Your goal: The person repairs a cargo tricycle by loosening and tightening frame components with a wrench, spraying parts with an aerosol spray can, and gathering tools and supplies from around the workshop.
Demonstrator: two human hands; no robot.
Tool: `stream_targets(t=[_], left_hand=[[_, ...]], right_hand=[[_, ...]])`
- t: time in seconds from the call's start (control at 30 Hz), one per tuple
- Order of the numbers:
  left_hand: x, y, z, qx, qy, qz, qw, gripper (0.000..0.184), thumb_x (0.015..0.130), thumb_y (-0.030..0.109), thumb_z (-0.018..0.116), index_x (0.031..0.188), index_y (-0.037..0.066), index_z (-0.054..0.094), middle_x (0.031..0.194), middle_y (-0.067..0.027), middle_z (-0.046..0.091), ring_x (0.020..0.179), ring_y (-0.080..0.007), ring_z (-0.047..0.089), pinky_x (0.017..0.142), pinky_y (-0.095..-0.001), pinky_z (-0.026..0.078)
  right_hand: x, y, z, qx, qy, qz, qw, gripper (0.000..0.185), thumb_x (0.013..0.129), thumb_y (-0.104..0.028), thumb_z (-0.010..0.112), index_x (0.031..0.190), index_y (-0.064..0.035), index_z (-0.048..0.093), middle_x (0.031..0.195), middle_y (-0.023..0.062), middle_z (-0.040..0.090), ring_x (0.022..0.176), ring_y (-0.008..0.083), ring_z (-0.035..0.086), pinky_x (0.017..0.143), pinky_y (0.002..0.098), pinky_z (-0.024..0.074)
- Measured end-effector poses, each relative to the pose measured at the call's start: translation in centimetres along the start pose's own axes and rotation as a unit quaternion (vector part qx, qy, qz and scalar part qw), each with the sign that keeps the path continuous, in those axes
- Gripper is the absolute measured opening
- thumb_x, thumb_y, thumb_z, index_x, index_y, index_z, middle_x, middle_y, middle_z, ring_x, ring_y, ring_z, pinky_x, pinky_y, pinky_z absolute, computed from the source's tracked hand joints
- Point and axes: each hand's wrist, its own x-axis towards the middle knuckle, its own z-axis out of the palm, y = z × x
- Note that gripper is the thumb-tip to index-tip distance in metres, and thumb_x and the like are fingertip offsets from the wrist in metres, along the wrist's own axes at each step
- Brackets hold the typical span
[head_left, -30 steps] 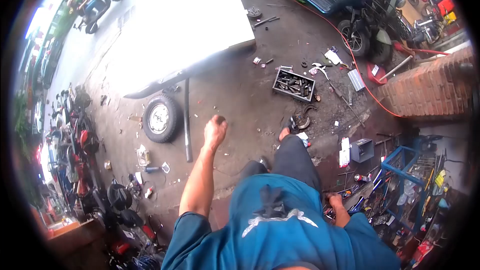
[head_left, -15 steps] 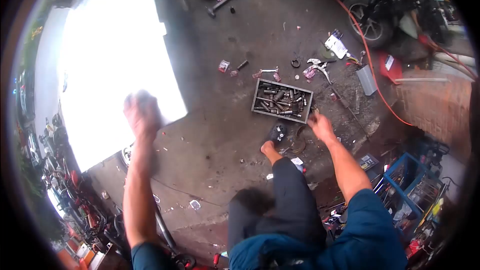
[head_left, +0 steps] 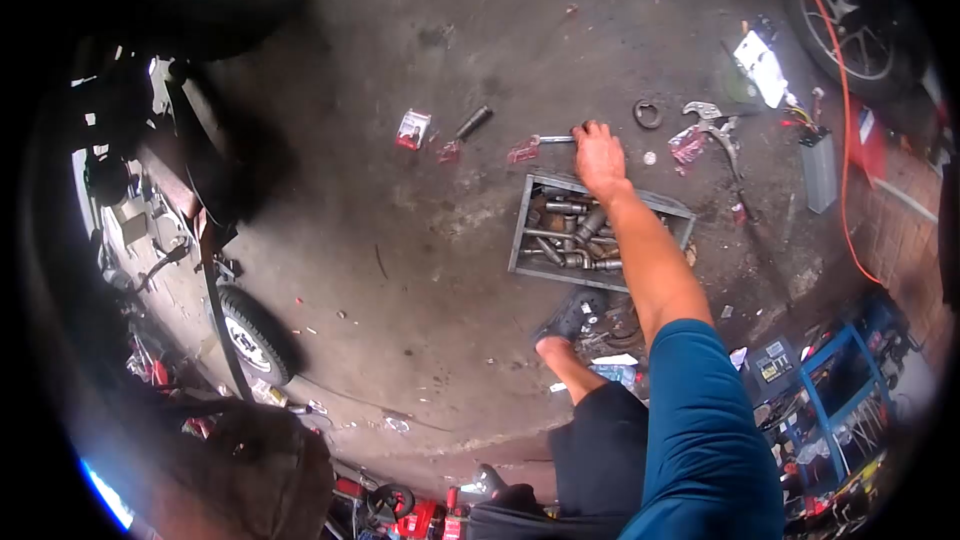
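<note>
My right hand (head_left: 600, 158) reaches past the far edge of the metal tray, its fingers closed around one end of a small wrench (head_left: 556, 139) lying on the floor. Beneath my forearm is the grey metal tray (head_left: 516, 246), partly covered by the arm. Sockets (head_left: 590, 225) and other steel tool pieces fill it. A torn red wrapper (head_left: 522, 151) lies at the wrench's left end. My left hand cannot be made out; a large dark brownish shape at the lower left is too unclear to name.
Pliers-like tool (head_left: 712, 125), a black ring (head_left: 648, 115), a socket extension (head_left: 475, 122) and a small packet (head_left: 412, 129) lie on the floor. A wheel (head_left: 250, 335) stands left. An orange hose (head_left: 846, 140) runs down the right, beside a blue frame (head_left: 845, 365).
My right hand has moved from the tray's right side to the wrench beyond it. The bright white surface and my left hand on it have left the view, which has shifted.
</note>
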Motion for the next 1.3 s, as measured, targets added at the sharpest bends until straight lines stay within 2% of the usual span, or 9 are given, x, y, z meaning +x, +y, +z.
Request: stream_targets(t=[0.33, 0.63, 0.73, 0.87, 1.03, 1.07, 1.17, 1.23, 1.3], left_hand=[[0.0, -0.4, 2.4, 0.032, -0.044, -0.030, 0.998, 0.040, 0.093, 0.024, 0.049, 0.123, -0.003, 0.052, 0.125, -0.0182, 0.054, 0.116, -0.0302, 0.052, 0.099, -0.0405, 0.040], [-0.6, 4.4, -4.1, 0.017, -0.114, -0.042, 0.992, 0.049, 0.091, 0.034, 0.054, 0.123, -0.003, 0.051, 0.122, -0.0188, 0.055, 0.115, -0.0356, 0.050, 0.100, -0.0447, 0.038], [1.5, 6.1, -4.7, -0.009, -0.279, -0.079, 0.957, 0.059, 0.080, 0.037, 0.064, 0.125, 0.003, 0.045, 0.132, -0.0254, 0.042, 0.125, -0.0433, 0.035, 0.101, -0.0537, 0.034], [0.8, 4.4, -4.0, -0.194, -0.154, -0.030, 0.968, 0.049, 0.087, 0.040, 0.058, 0.109, -0.003, 0.054, 0.113, -0.0227, 0.050, 0.108, -0.0344, 0.047, 0.096, -0.0480, 0.035], [-3.5, 8.8, -9.1, -0.206, 0.016, -0.076, 0.975, 0.021, 0.070, 0.018, 0.061, 0.086, 0.006, 0.063, 0.088, -0.0105, 0.059, 0.088, -0.0269, 0.056, 0.081, -0.0424, 0.044], [-6.1, 9.8, -12.4, -0.268, 0.086, -0.083, 0.956, 0.020, 0.068, 0.021, 0.062, 0.079, 0.006, 0.057, 0.083, -0.0118, 0.055, 0.085, -0.0265, 0.053, 0.076, -0.0389, 0.042], [-17.3, 8.8, -20.0, -0.340, 0.135, -0.078, 0.928, 0.021, 0.070, 0.023, 0.065, 0.082, 0.007, 0.057, 0.083, -0.0104, 0.053, 0.084, -0.0266, 0.052, 0.074, -0.0380, 0.041], [-25.9, 8.1, -20.9, -0.419, 0.069, -0.234, 0.874, 0.029, 0.081, 0.030, 0.063, 0.097, 0.005, 0.060, 0.090, -0.0138, 0.055, 0.088, -0.0318, 0.053, 0.077, -0.0428, 0.043], [-33.0, 5.9, -24.7, -0.490, -0.153, -0.345, 0.785, 0.054, 0.084, 0.045, 0.060, 0.115, 0.001, 0.056, 0.114, -0.0224, 0.056, 0.111, -0.0412, 0.051, 0.094, -0.0469, 0.042]], right_hand=[[2.9, 0.6, 2.6, -0.036, -0.136, -0.030, 0.990, 0.024, 0.078, -0.009, 0.055, 0.100, -0.0059, 0.061, 0.100, 0.0166, 0.064, 0.095, 0.0346, 0.063, 0.080, 0.0439, 0.0522], [-8.1, -1.3, -9.5, 0.246, -0.166, 0.190, 0.936, 0.039, 0.085, -0.026, 0.056, 0.111, 0.0034, 0.059, 0.105, 0.0276, 0.063, 0.099, 0.0399, 0.060, 0.086, 0.0450, 0.0449], [-18.9, -4.9, -14.3, 0.340, -0.184, 0.219, 0.896, 0.031, 0.090, -0.021, 0.049, 0.105, 0.0047, 0.058, 0.097, 0.0190, 0.061, 0.089, 0.0298, 0.059, 0.077, 0.0415, 0.0457], [-32.1, -14.6, -23.1, 0.462, -0.308, 0.322, 0.767, 0.008, 0.092, -0.016, 0.045, 0.089, -0.0113, 0.052, 0.061, 0.0004, 0.045, 0.044, 0.0132, 0.040, 0.038, 0.0308, 0.0314], [-40.5, -24.7, -30.4, 0.487, -0.313, 0.075, 0.812, 0.012, 0.097, -0.014, 0.044, 0.093, -0.0065, 0.053, 0.063, -0.0012, 0.047, 0.048, 0.0092, 0.041, 0.041, 0.0290, 0.0331], [-41.8, -27.3, -33.7, 0.445, -0.229, -0.073, 0.863, 0.019, 0.097, -0.014, 0.045, 0.106, -0.0027, 0.058, 0.072, 0.0034, 0.056, 0.057, 0.0114, 0.049, 0.050, 0.0280, 0.0403], [-44.8, -27.8, -36.7, 0.332, -0.173, -0.177, 0.910, 0.027, 0.096, -0.017, 0.048, 0.110, 0.0045, 0.055, 0.088, 0.0105, 0.061, 0.077, 0.0168, 0.053, 0.069, 0.0327, 0.0442], [-50.6, -32.4, -43.3, 0.342, -0.119, -0.187, 0.913, 0.026, 0.096, -0.017, 0.046, 0.104, 0.0063, 0.054, 0.089, 0.0130, 0.060, 0.081, 0.0186, 0.053, 0.073, 0.0351, 0.0438], [-56.1, -34.1, -45.6, 0.255, -0.103, -0.304, 0.912, 0.028, 0.098, -0.019, 0.045, 0.111, 0.0040, 0.054, 0.101, 0.0161, 0.063, 0.092, 0.0244, 0.059, 0.082, 0.0366, 0.0464]])
